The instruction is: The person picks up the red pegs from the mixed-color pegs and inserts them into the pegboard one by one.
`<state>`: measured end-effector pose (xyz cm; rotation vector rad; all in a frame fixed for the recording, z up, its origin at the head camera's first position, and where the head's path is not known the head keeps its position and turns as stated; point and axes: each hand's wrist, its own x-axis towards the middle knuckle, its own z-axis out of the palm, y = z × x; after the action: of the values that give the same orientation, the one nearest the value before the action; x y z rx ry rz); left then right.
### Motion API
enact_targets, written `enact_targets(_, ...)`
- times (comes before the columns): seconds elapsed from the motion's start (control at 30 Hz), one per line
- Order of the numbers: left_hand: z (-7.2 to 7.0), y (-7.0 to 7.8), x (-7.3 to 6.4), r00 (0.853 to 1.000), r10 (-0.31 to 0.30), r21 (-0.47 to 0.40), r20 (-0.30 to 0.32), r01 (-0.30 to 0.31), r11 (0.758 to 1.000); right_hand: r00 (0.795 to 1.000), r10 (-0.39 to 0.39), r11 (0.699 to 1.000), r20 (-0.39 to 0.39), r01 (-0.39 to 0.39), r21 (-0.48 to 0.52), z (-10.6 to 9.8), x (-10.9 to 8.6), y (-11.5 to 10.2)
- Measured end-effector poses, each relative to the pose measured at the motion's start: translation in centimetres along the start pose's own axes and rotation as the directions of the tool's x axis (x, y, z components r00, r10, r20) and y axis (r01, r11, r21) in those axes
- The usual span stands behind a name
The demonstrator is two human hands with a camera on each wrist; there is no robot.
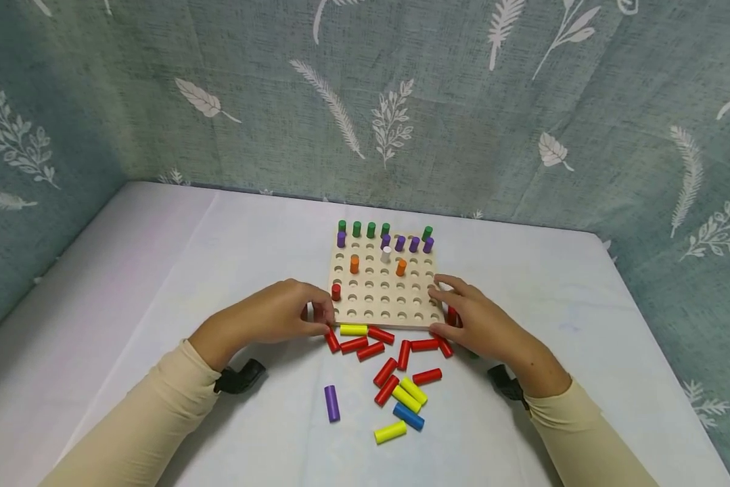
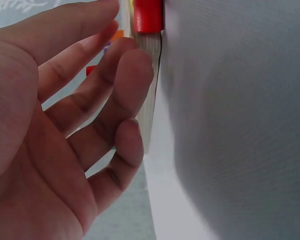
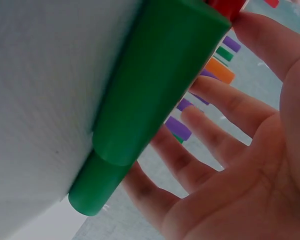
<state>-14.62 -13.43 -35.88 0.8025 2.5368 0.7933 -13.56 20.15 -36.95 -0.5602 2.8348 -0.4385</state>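
Note:
A wooden pegboard lies on the table with round holes. Green pegs and purple pegs stand towards its far edge, with a white peg, an orange peg and a red peg nearer. My left hand is at the board's front left corner, fingers loosely bent, nothing seen inside them. At the right edge, my right hand has its fingers spread beside the board. Below that palm lie green pegs; the thumb is close to a red peg, contact unclear.
Several loose red pegs are scattered before the board, among yellow pegs and a blue peg. A purple peg lies apart to the left. Patterned cloth hangs behind the white-covered table.

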Motion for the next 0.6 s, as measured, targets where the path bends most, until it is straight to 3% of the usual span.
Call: enact_targets(0.6, 0.16, -0.31, 0.06, 0.999, 0.026, 0.010, 0.042, -0.027, 1.000, 1.000, 0.003, 1.000, -0.004, -0.003, -0.018, 0.10, -0.16, -0.05)
